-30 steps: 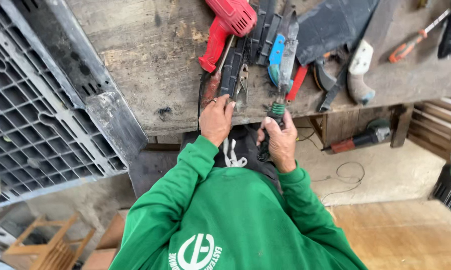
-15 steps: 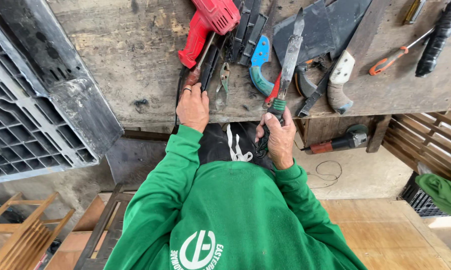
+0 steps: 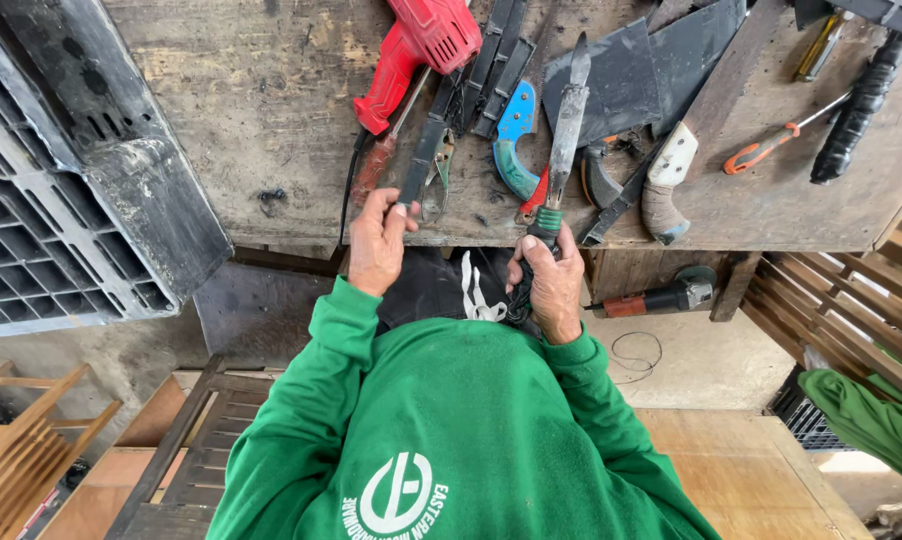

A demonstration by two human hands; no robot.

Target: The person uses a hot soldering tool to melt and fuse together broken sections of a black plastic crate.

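The red power drill is cut off by the top edge, so its upper body cannot be seen. The grey plastic pallet runs out past the left edge. The right hand covers the handle of the soldering iron, and whatever the left hand pinches at the bench edge is too hidden among the pliers to name. The angle grinder lies partly behind the bench leg. A green sleeve at the right edge belongs to someone out of view.
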